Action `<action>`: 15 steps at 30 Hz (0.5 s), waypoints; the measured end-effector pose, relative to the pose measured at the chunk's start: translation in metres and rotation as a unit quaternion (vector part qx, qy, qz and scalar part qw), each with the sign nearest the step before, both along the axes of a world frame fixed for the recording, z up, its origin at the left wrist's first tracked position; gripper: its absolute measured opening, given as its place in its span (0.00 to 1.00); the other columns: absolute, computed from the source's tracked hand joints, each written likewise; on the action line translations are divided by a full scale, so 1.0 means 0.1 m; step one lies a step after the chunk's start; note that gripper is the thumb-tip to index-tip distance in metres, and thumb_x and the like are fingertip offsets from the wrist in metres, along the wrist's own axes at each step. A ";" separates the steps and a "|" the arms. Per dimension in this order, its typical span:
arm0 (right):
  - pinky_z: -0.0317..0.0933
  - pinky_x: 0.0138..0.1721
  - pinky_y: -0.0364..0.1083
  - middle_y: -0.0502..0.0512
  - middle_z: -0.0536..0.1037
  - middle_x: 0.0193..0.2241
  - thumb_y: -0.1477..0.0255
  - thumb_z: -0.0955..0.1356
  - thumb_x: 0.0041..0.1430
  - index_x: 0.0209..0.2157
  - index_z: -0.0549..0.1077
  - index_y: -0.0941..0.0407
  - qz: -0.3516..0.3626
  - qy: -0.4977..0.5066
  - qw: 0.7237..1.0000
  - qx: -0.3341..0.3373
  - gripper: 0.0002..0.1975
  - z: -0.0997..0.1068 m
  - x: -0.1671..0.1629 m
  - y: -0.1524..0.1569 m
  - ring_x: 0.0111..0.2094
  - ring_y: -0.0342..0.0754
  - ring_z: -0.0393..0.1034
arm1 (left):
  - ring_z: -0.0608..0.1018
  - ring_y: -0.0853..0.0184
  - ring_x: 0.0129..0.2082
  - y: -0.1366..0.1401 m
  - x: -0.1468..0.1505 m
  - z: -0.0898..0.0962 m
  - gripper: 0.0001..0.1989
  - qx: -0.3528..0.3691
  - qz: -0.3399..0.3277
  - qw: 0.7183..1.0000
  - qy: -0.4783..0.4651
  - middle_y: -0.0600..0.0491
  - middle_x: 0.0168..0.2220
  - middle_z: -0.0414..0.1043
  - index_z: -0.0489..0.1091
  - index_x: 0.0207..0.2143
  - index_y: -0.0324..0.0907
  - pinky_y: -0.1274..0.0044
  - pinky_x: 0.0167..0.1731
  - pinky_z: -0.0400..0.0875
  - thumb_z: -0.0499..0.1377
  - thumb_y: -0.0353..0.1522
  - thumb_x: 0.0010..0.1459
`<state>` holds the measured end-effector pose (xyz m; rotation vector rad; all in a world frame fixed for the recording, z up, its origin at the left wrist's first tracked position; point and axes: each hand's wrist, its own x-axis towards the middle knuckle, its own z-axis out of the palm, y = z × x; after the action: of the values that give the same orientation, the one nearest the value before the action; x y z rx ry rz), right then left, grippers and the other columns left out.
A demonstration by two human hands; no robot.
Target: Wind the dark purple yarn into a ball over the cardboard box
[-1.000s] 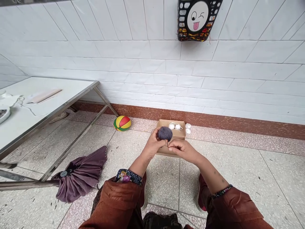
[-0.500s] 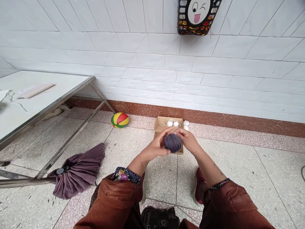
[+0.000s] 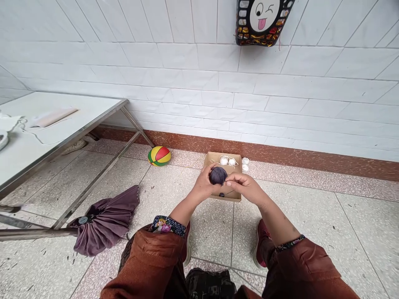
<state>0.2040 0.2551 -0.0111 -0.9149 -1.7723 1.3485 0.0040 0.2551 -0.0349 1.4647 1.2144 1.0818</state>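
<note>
My left hand [image 3: 205,183] is wrapped round a dark purple-grey ball of yarn [image 3: 217,176], holding it above an open cardboard box [image 3: 238,196] on the floor. Just right of the ball, my right hand [image 3: 245,187] is closed in a pinch on a strand of the yarn, its fingertips close to the ball's edge. A small dark ball [image 3: 221,194] lies in the near part of the box, with a thin strand beside it. Small white yarn balls [image 3: 224,160] with loose ends sit at the box's far side.
More white balls [image 3: 245,162] lie right of the box. A striped toy ball [image 3: 159,156] rests by the skirting. On the left stand a metal-legged table [image 3: 93,109] and a folded purple umbrella [image 3: 104,220]. A black basket [image 3: 260,37] hangs on the wall.
The yarn ball has moved slightly left and away from me in my left hand. My right hand has shifted right and lower, off the ball's top. The small dark ball in the box now shows.
</note>
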 end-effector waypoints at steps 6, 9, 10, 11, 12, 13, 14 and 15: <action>0.58 0.29 0.44 0.48 0.69 0.25 0.54 0.70 0.60 0.30 0.73 0.54 -0.117 0.060 0.991 -0.013 0.17 -0.02 0.10 0.13 0.27 0.44 0.61 | 0.75 0.59 0.48 -0.10 0.04 0.05 0.53 -0.072 -0.189 0.978 -0.054 0.46 0.54 0.68 0.51 0.70 0.51 0.67 0.47 0.70 0.65 0.24 0.41; 0.57 0.29 0.43 0.47 0.67 0.24 0.56 0.70 0.59 0.30 0.72 0.54 -0.145 0.043 0.988 -0.017 0.16 -0.11 0.09 0.18 0.26 0.44 0.60 | 0.74 0.58 0.52 -0.14 0.06 0.13 0.53 -0.084 -0.244 0.959 -0.119 0.46 0.56 0.68 0.51 0.70 0.54 0.67 0.49 0.69 0.66 0.25 0.43; 0.57 0.29 0.43 0.47 0.68 0.24 0.57 0.69 0.60 0.30 0.72 0.54 -0.144 0.032 0.989 -0.020 0.15 -0.15 0.08 0.19 0.26 0.44 0.60 | 0.74 0.57 0.52 -0.14 0.07 0.16 0.52 -0.086 -0.251 0.953 -0.145 0.47 0.56 0.68 0.52 0.69 0.55 0.67 0.49 0.69 0.66 0.26 0.43; 0.58 0.30 0.44 0.47 0.68 0.24 0.58 0.69 0.60 0.30 0.71 0.54 -0.142 0.018 0.990 -0.023 0.14 -0.18 0.08 0.20 0.26 0.44 0.61 | 0.74 0.57 0.52 -0.15 0.07 0.17 0.50 -0.088 -0.248 0.949 -0.172 0.47 0.57 0.68 0.54 0.69 0.55 0.67 0.49 0.69 0.67 0.26 0.44; 0.58 0.30 0.44 0.47 0.69 0.24 0.59 0.68 0.61 0.30 0.72 0.54 -0.138 0.000 0.990 -0.022 0.13 -0.22 0.07 0.20 0.26 0.44 0.62 | 0.74 0.57 0.52 -0.15 0.07 0.18 0.49 -0.092 -0.238 0.947 -0.197 0.48 0.56 0.68 0.56 0.68 0.56 0.67 0.49 0.69 0.68 0.27 0.44; 0.59 0.31 0.44 0.48 0.71 0.24 0.61 0.67 0.61 0.30 0.72 0.54 -0.135 -0.021 0.991 -0.017 0.12 -0.25 0.06 0.20 0.27 0.45 0.63 | 0.74 0.57 0.52 -0.14 0.08 0.18 0.47 -0.096 -0.221 0.945 -0.220 0.48 0.56 0.69 0.58 0.67 0.55 0.67 0.50 0.68 0.69 0.28 0.44; 0.60 0.32 0.44 0.48 0.72 0.25 0.63 0.67 0.62 0.30 0.72 0.54 -0.132 -0.044 0.990 -0.007 0.11 -0.28 0.05 0.19 0.28 0.46 0.65 | 0.74 0.57 0.52 -0.13 0.08 0.18 0.45 -0.101 -0.198 0.945 -0.240 0.49 0.56 0.69 0.61 0.65 0.54 0.67 0.52 0.68 0.70 0.28 0.43; 0.61 0.33 0.45 0.49 0.73 0.26 0.65 0.66 0.62 0.30 0.73 0.54 -0.127 -0.066 0.990 0.008 0.09 -0.30 0.04 0.18 0.29 0.47 0.66 | 0.73 0.57 0.53 -0.12 0.08 0.16 0.43 -0.103 -0.173 0.946 -0.256 0.49 0.55 0.70 0.65 0.63 0.52 0.66 0.53 0.67 0.70 0.29 0.43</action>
<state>0.2075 0.2730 -0.0411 -1.2006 -1.6942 1.1319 0.0115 0.2430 -0.0186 1.0877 0.6508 0.9750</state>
